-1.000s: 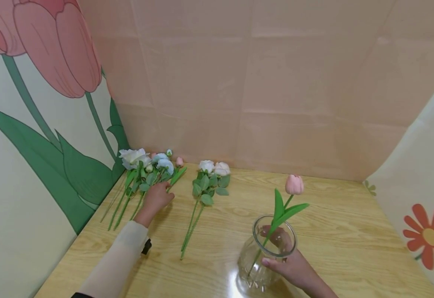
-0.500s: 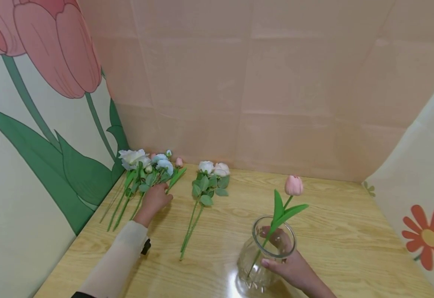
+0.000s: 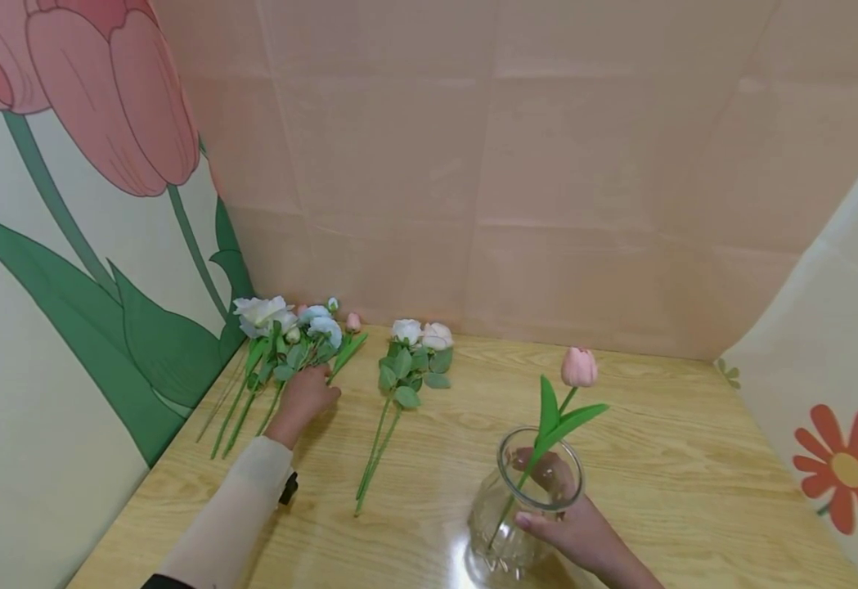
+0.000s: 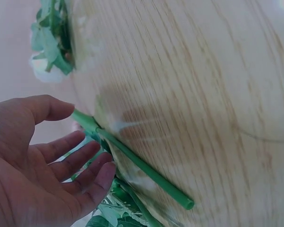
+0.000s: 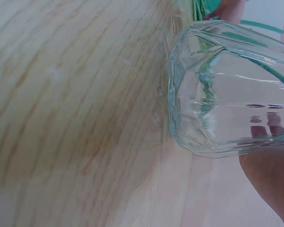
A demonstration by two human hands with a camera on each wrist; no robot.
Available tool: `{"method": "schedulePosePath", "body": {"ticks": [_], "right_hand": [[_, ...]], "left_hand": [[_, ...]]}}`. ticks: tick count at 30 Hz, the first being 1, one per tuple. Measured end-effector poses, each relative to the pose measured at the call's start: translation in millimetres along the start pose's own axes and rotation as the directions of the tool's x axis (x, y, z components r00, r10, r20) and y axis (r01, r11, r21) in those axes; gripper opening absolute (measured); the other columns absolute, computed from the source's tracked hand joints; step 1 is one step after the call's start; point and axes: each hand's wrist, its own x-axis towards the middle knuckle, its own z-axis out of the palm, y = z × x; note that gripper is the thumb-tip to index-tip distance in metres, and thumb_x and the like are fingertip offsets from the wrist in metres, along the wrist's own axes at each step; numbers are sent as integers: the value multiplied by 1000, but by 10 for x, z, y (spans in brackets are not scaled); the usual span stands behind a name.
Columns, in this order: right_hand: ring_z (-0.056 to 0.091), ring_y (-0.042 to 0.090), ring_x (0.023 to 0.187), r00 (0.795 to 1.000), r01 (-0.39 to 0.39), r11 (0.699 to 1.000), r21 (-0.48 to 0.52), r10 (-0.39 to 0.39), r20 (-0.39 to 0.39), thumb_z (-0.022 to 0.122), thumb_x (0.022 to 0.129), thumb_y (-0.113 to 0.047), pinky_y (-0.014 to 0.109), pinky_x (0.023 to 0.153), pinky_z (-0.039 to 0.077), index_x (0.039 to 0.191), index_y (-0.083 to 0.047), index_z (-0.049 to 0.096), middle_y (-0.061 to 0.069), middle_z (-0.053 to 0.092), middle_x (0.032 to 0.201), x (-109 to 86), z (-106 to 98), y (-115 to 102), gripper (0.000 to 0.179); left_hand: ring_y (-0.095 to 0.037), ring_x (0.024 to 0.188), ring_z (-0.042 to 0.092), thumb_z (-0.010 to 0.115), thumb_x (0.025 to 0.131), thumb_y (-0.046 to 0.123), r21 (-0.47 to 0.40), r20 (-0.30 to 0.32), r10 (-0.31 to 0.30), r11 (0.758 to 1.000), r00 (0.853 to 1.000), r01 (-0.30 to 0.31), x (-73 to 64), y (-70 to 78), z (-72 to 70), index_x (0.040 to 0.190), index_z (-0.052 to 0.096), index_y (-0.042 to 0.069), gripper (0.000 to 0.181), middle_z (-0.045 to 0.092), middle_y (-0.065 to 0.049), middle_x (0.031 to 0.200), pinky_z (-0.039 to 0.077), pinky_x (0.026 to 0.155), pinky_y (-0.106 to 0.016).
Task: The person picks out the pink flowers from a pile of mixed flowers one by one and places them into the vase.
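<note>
In the head view my left hand (image 3: 309, 398) reaches over the table at a pink tulip (image 3: 353, 322) lying at the right of a bunch of flowers. The left wrist view shows my thumb tip at the green leaf of that tulip, whose stem (image 4: 146, 166) runs across the wood. My other fingers are loosely bent and apart from the thumb. My right hand (image 3: 576, 523) grips a clear glass vase (image 3: 483, 511) around its side. One pink tulip (image 3: 579, 367) with green leaves stands tilted in the vase. Up close, the vase's ribbed base (image 5: 174, 94) shows.
Left of my left hand lie white flowers (image 3: 262, 313) and blue flowers (image 3: 325, 329) with green stems. Two pale roses (image 3: 437, 335) with long stems lie between my hands on the wooden table (image 3: 657, 442). A plain pinkish backdrop (image 3: 546, 164) stands behind.
My left hand has shifted very slightly at the lying tulip. My right hand and the vase stay in place.
</note>
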Motion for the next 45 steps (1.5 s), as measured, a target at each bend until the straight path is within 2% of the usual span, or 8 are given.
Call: {"method": "schedulePosePath", "body": {"ticks": [8,14,23,26,31,33,36,45], "right_hand": [[43,49,133,1000,-8,1000,10,8,0,83,82,-14,72,99,40,143,-9,43,21,54,144,2,-2,1,73],[46,38,134,1000,27,1000,8,-27,2,81,83,-11,74,99,38,143,-11,44,18,55,143,9,1,13,71],[44,57,130,998,55,998,21,-55,16,80,83,-9,80,96,34,143,-9,42,19,56,139,26,4,23,70],[45,53,132,998,54,998,17,-55,12,81,83,-9,78,97,35,143,-11,43,19,56,141,23,4,23,71],[46,35,135,999,40,999,10,-40,4,81,83,-11,76,99,37,143,-14,43,16,54,144,14,4,19,71],[47,32,134,999,36,999,5,-36,-1,81,83,-12,76,100,36,143,-15,44,15,56,142,14,5,19,70],[47,37,134,999,40,999,0,-40,-4,82,83,-12,75,100,36,142,-14,44,16,56,142,18,6,22,70],[47,31,135,999,52,999,0,-52,-1,82,83,-12,75,99,38,143,-15,44,18,53,145,12,-1,45,71]], "left_hand": [[-39,103,65,63,95,25,5,8,-8,1000,1000,8,3,4,19,133,61,0,45,67,-20,123,54,85,-52],[-39,105,65,64,95,24,24,1,-13,1000,1000,13,25,-4,52,133,61,0,45,67,-20,123,54,87,-52],[-40,100,66,64,94,21,64,-10,-6,998,1000,7,43,-6,61,127,63,-2,41,69,-21,115,55,84,-52],[-37,91,66,63,93,19,81,-21,2,997,1000,0,43,-1,56,118,66,-2,32,70,-19,102,55,78,-50],[-34,78,65,63,92,10,135,-61,33,991,998,-25,55,-5,78,99,67,0,13,66,-16,84,55,68,-46],[-35,77,66,62,92,5,160,-81,53,986,995,-40,66,-14,95,95,67,-1,9,66,-18,84,56,68,-47],[-37,78,67,59,93,-1,183,-98,62,982,993,-44,88,-26,118,94,69,-2,10,68,-19,87,57,68,-48],[-36,80,68,53,97,-4,190,-74,17,982,997,-3,115,-1,127,95,70,-1,18,69,-19,90,58,68,-47]]}}
